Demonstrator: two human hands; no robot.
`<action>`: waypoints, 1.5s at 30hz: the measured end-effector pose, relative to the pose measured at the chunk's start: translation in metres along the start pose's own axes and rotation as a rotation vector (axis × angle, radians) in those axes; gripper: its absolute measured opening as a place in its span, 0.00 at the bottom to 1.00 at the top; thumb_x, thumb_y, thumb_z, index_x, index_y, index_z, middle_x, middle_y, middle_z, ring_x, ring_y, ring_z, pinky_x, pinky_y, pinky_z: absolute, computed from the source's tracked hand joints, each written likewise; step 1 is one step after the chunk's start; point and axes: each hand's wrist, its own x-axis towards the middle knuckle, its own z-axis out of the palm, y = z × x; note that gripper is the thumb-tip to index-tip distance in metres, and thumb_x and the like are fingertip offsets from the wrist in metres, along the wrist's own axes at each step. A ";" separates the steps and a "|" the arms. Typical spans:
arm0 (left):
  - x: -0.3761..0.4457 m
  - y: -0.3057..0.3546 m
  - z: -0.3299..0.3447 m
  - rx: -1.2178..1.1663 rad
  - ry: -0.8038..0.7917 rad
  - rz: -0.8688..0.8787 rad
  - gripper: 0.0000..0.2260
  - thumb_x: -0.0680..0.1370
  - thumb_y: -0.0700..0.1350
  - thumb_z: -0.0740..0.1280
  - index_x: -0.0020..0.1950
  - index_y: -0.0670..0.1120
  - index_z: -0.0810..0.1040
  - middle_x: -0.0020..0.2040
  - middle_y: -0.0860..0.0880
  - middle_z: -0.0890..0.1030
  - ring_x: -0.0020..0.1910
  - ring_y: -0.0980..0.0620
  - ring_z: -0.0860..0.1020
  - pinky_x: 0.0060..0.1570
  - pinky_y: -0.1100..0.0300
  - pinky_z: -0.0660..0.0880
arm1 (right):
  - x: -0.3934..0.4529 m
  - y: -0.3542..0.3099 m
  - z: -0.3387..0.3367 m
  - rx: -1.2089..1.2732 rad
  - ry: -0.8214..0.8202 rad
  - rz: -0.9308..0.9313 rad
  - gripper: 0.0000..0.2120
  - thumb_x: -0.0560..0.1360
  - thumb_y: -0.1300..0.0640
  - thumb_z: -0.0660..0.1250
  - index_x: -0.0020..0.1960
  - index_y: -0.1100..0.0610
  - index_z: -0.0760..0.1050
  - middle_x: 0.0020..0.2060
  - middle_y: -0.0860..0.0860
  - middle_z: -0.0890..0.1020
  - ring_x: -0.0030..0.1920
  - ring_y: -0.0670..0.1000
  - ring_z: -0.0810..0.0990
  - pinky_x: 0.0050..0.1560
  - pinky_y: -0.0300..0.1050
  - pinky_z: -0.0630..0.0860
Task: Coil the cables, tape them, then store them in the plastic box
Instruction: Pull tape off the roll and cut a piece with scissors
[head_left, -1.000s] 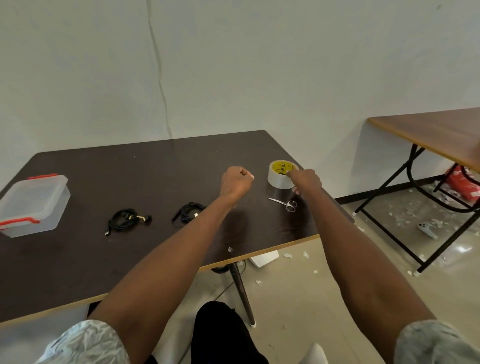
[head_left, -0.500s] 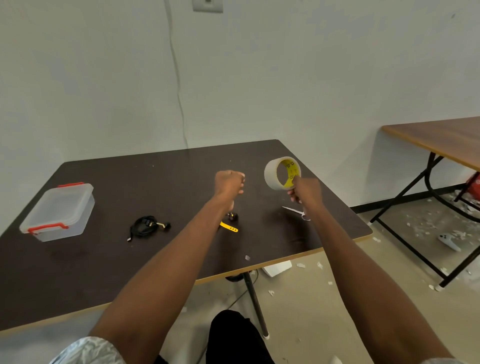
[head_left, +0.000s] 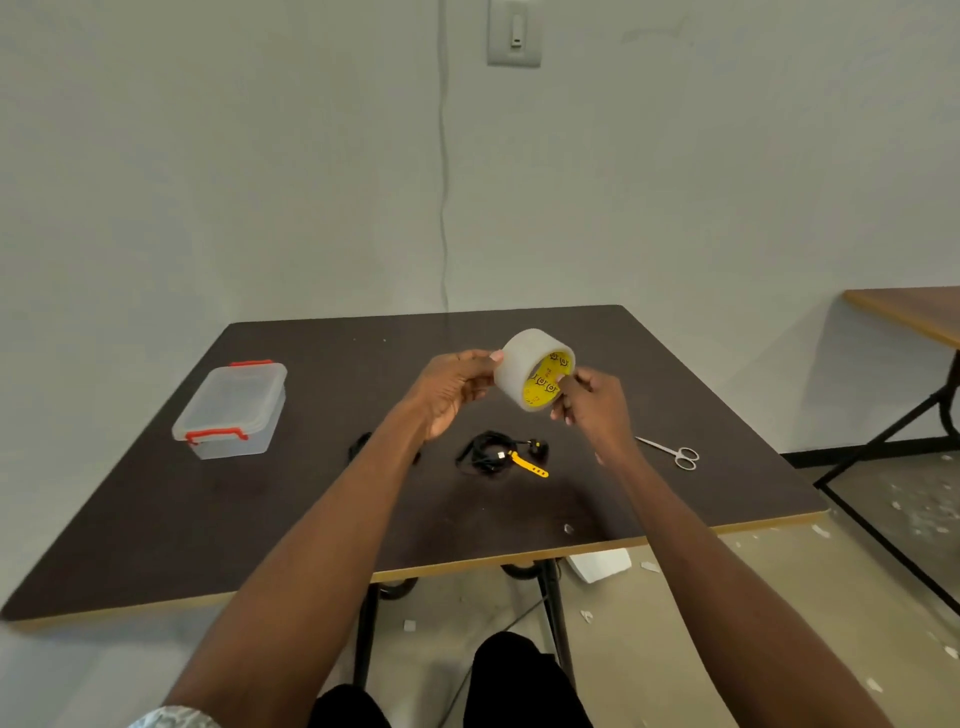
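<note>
Second cable (head_left: 358, 446) half behind forearm

the left forearm (head_left: 332, 525) hides most of a second black coiled cable (head_left: 359, 446) on the dark brown table (head_left: 208, 519). the light wooden side table (head_left: 906, 312) is cut off by the right edge. print on the clear tape roll's yellow core (head_left: 545, 382) is too small to read.

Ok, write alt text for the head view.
Both hands hold a roll of clear tape above a dark table: left hand, right hand. Below lie a coiled black cable, scissors and a closed plastic box.
</note>
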 end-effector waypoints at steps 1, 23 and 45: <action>-0.003 0.003 -0.007 0.003 0.001 0.010 0.12 0.75 0.42 0.71 0.55 0.37 0.81 0.46 0.46 0.82 0.46 0.50 0.77 0.50 0.56 0.72 | -0.003 -0.004 0.009 -0.028 0.001 -0.021 0.12 0.79 0.57 0.63 0.39 0.60 0.78 0.26 0.56 0.80 0.26 0.51 0.75 0.29 0.42 0.70; -0.036 0.002 -0.053 -0.152 0.018 0.010 0.08 0.78 0.41 0.64 0.54 0.40 0.79 0.45 0.45 0.82 0.45 0.49 0.79 0.49 0.56 0.74 | -0.046 -0.051 0.080 0.608 -0.159 0.563 0.10 0.78 0.67 0.55 0.46 0.63 0.75 0.27 0.56 0.82 0.23 0.45 0.77 0.21 0.34 0.67; -0.042 -0.002 -0.049 -0.567 0.120 -0.037 0.09 0.77 0.37 0.64 0.56 0.36 0.75 0.43 0.41 0.79 0.39 0.46 0.79 0.48 0.47 0.80 | -0.041 -0.040 0.084 0.188 -0.144 0.282 0.11 0.76 0.53 0.69 0.49 0.59 0.71 0.33 0.56 0.81 0.25 0.50 0.75 0.22 0.41 0.66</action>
